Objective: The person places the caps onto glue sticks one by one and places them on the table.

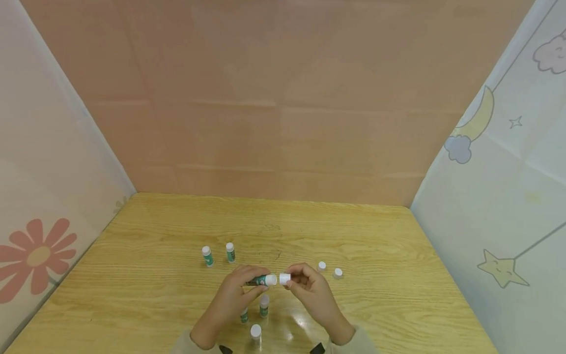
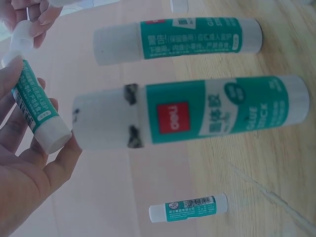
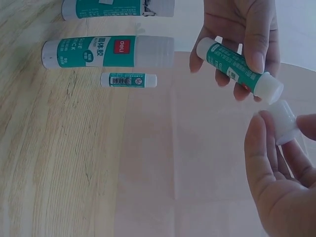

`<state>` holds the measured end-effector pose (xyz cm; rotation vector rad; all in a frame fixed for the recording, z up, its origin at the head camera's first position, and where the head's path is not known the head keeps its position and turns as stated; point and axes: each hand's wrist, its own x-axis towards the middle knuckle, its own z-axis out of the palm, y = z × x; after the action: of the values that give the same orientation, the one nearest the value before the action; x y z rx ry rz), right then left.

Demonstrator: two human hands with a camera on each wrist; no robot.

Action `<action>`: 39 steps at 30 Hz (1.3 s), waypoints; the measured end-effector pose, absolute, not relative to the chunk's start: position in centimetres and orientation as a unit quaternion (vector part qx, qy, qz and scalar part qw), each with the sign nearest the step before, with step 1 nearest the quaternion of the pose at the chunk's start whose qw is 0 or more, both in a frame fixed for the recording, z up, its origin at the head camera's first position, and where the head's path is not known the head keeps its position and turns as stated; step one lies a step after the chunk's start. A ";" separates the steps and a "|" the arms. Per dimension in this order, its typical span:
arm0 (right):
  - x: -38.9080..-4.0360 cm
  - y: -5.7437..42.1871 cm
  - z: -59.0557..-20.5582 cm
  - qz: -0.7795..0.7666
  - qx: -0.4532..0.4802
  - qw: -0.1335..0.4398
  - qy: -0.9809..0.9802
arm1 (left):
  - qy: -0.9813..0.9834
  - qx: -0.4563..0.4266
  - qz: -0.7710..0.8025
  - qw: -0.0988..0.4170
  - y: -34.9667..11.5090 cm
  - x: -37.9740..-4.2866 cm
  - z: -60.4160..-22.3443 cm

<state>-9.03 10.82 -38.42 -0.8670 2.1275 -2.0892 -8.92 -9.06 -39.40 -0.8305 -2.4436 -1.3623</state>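
Observation:
My left hand (image 1: 232, 295) grips a green and white glue stick (image 1: 262, 280) round its label, with its uncapped white end pointing right. Opposite it, my right hand (image 1: 316, 292) pinches a white cap (image 1: 285, 279) between thumb and fingers. A narrow gap separates cap and stick in the head view. The right wrist view shows the held glue stick (image 3: 237, 69) tilted, its end close to the cap (image 3: 283, 122). Below the hands, on the wooden table, stand more glue sticks, one (image 1: 264, 306) just under the left fingertips and another (image 1: 256, 332) nearer the body.
Two capped glue sticks, one (image 1: 208, 256) left of the other (image 1: 231, 252), stand beyond the left hand. Past the right hand sit two small white caps, one (image 1: 322, 266) beside the other (image 1: 338, 272). Fabric-like walls (image 1: 274, 147) enclose the table (image 1: 376, 236) at back and sides.

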 end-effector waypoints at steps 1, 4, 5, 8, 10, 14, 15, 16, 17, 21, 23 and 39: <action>-9.0 10.8 -38.4 -0.674 -0.280 0.018 0.684 | -0.832 -0.283 -0.464 0.111 -9.0 -8.9 -39.4; -9.0 10.8 -38.5 -0.678 -0.279 0.020 0.680 | -0.833 -0.284 -0.462 0.112 -9.0 -8.9 -39.3; -9.0 10.8 -38.5 -0.679 -0.279 0.020 0.679 | -0.832 -0.284 -0.462 0.112 -9.0 -8.9 -39.3; -9.0 10.8 -38.6 -0.681 -0.281 0.019 0.676 | -0.833 -0.285 -0.460 0.112 -8.9 -9.0 -39.3; -9.0 10.8 -38.6 -0.682 -0.280 0.020 0.675 | -0.834 -0.286 -0.459 0.112 -8.9 -9.0 -39.3; -9.0 10.8 -38.5 -0.683 -0.278 0.020 0.675 | -0.834 -0.289 -0.456 0.117 -8.9 -9.0 -39.3; -9.0 10.8 -38.5 -0.684 -0.277 0.020 0.674 | -0.833 -0.290 -0.456 0.118 -8.9 -9.0 -39.3; -9.0 10.8 -38.5 -0.684 -0.278 0.021 0.674 | -0.833 -0.291 -0.456 0.118 -8.8 -9.0 -39.3; -9.0 10.8 -38.4 -0.685 -0.279 0.022 0.673 | -0.833 -0.292 -0.455 0.119 -8.8 -9.0 -39.3; -8.9 10.7 -38.4 -0.687 -0.286 0.027 0.667 | -0.833 -0.294 -0.455 0.117 -8.8 -8.9 -39.4; -8.9 10.7 -38.4 -0.688 -0.287 0.029 0.666 | -0.833 -0.294 -0.454 0.116 -8.8 -8.9 -39.4; -8.7 10.5 -38.4 -0.680 -0.304 0.033 0.666 | -0.827 -0.317 -0.447 0.126 -8.9 -8.8 -39.6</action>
<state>-8.68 10.53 -38.37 -0.9366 2.0498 -2.0916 -8.80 -8.91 -39.58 -0.9238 -2.4085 -1.3015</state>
